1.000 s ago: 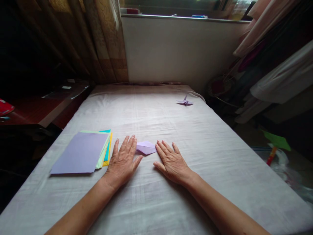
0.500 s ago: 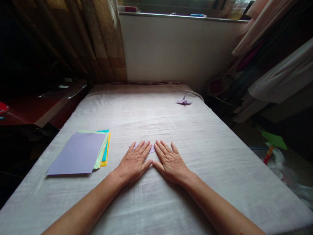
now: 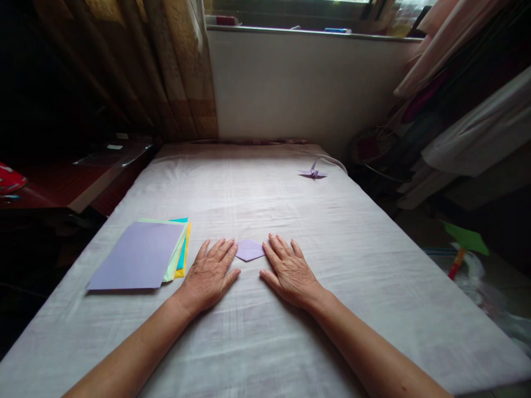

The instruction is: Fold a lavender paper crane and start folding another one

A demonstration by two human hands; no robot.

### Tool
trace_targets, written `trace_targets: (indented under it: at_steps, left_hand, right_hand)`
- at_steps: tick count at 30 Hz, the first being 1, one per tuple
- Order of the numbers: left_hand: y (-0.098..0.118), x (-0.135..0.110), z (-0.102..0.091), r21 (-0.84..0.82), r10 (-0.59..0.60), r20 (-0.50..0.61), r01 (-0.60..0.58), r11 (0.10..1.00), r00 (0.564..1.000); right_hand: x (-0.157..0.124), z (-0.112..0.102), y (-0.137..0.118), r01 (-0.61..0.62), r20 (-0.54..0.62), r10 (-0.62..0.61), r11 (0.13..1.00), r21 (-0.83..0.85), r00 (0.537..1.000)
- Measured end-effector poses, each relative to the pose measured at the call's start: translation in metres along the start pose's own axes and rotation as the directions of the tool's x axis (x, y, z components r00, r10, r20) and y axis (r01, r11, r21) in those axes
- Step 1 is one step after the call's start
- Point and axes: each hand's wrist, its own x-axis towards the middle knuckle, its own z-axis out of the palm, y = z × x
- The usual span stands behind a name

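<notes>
A small folded piece of purple paper [image 3: 249,250] lies flat on the cloth-covered surface [image 3: 257,337], between my two hands. My left hand [image 3: 211,272] rests palm down at its left side, fingers stretched out, with the index fingertip at the paper's edge. On the other side my right hand [image 3: 287,271] also lies flat, its fingertips at the paper's right corner, which they partly cover. Neither hand grips anything. To the left sits a stack of coloured paper sheets [image 3: 135,255], purple on top, with green, blue and yellow edges showing.
A purple origami crane [image 3: 313,172] stands near the far right edge. Dark red furniture [image 3: 53,188] adjoins the left side. Hanging clothes [image 3: 477,127] and a green paper piece on a stick [image 3: 467,237] are at the right. Beyond the far edge rises a wall [image 3: 286,83].
My left hand has slid to the left, off the folded purple paper, which now shows between the hands. My right hand has barely moved.
</notes>
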Motion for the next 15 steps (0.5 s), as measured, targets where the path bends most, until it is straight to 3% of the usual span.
trace_targets:
  at_steps: [9,15]
  left_hand:
    - [0.015,-0.024,-0.005,-0.030,-0.024,-0.110,0.021,0.999,0.994]
    - [0.026,-0.012,-0.003,-0.023,0.072,-0.093,-0.074,0.997,0.993]
  right_hand:
    - [0.000,0.001,-0.001,-0.007,-0.009,0.007,1.000,-0.018,1.000]
    - [0.000,0.000,-0.002,-0.003,-0.010,0.003,1.000,-0.026,1.000]
